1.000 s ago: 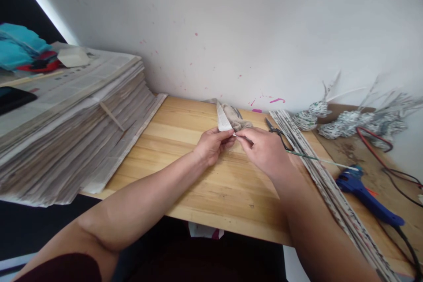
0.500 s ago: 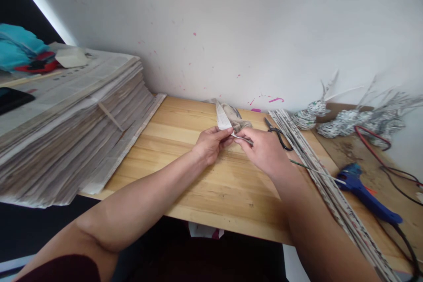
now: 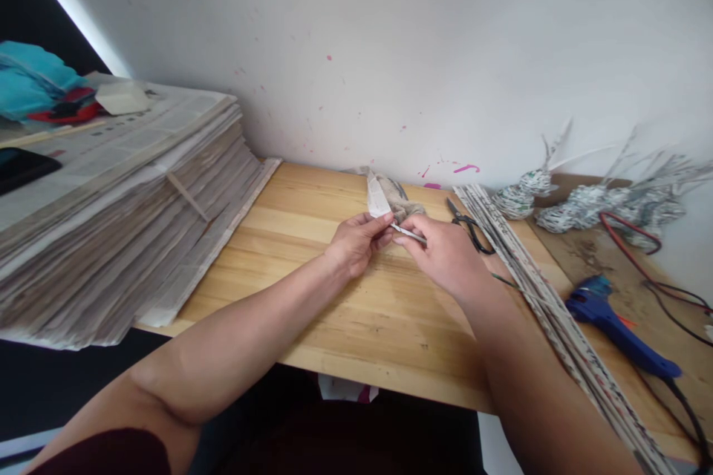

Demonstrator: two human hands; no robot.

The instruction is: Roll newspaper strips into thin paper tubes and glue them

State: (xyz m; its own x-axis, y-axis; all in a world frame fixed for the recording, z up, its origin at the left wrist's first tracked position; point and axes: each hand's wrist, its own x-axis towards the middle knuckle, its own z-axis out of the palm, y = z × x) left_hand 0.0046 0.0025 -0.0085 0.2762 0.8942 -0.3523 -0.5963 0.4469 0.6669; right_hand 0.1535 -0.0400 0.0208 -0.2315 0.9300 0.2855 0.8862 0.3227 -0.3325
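Observation:
Between my two hands runs a newspaper strip (image 3: 379, 199), flat and wide at its upper left end and rolled into a thin tube toward the right. My left hand (image 3: 359, 241) pinches it between thumb and fingers where the flat part narrows. On the rolled part, my right hand (image 3: 443, 249) is closed with thumb and fingertips. A crumpled beige cloth (image 3: 405, 205) lies on the table just behind the hands. Black-handled scissors (image 3: 472, 231) rest to the right of my right hand, beside a bundle of long paper tubes (image 3: 523, 274).
A tall stack of newspaper (image 3: 128, 215) fills the left of the wooden table (image 3: 334, 319). At right are a blue glue gun (image 3: 618, 323) with its cord and several woven paper pieces (image 3: 579, 204) against the wall. A phone (image 3: 25, 167) lies on the stack.
The part of the strip between my hands now looks rolled into a narrow tube, where it was flatter before. Both hands stay in nearly the same place.

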